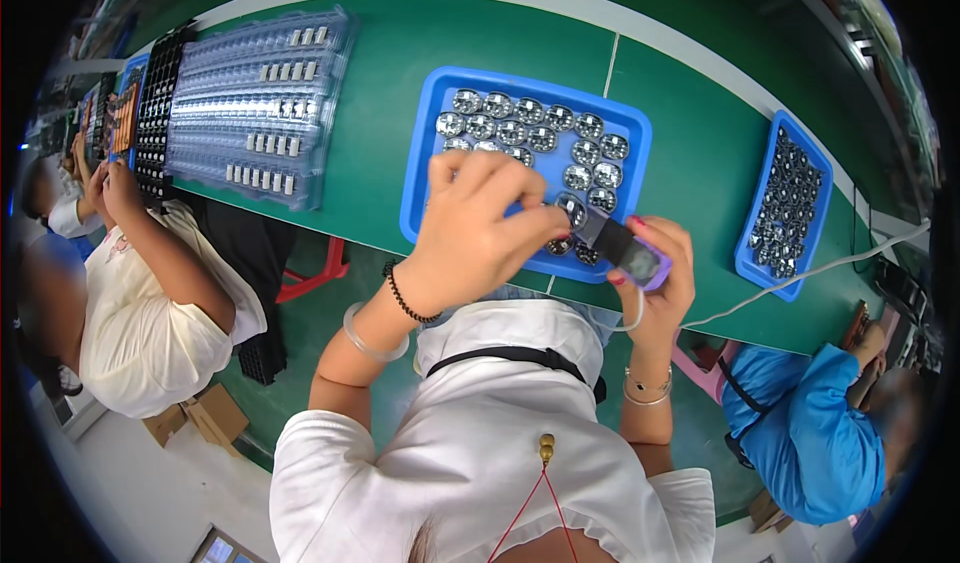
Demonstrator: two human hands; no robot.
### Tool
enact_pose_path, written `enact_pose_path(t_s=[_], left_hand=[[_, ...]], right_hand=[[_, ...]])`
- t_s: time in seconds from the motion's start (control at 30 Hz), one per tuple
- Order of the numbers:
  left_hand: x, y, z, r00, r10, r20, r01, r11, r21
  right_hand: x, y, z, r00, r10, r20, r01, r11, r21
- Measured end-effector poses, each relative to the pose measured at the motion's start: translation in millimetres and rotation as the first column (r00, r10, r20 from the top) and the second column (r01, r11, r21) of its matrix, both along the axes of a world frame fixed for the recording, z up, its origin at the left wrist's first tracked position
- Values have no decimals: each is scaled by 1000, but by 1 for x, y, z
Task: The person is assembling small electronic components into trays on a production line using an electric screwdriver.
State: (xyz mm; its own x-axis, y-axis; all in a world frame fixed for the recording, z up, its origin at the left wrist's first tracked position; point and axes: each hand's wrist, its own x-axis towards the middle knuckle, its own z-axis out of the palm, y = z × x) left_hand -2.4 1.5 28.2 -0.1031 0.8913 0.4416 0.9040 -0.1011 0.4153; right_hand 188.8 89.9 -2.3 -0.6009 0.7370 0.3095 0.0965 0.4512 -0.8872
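Note:
My right hand [665,273] is closed around a small black and purple device [625,250] with a clear round end, and a pale cable runs from beside it. My left hand [485,223] reaches over the tray's front part. Its fingertips pinch a round, shiny faceted piece [571,206], held close against the black end of the device. Under both hands lies a blue plastic tray [428,113], where rows of the same silvery round pieces [527,110] rest. My left hand and the device hide some of the front pieces.
Clear plastic blister trays [250,113] with small white parts lie at the left, beside a black slotted tray [160,103]. At the right sits another blue tray [768,178] full of dark shiny pieces. A pale cable [770,291] crosses the green table. Co-workers sit on both sides.

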Motion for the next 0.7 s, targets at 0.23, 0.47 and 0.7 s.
enact_pose_path(t_s=[0.23,0.47,0.7], left_hand=[[-10,8,-29,996,66,-63,-69,997,-45],[-14,10,-26,999,19,40,-15,993,-113],[-26,30,-34,986,137,-98,-141,990,-32]], right_hand=[[8,0,-9,976,-196,-92,183,974,-133],[9,4,-13,983,-112,-146,101,991,-82],[3,3,-4,993,-97,-64,85,981,-172]])
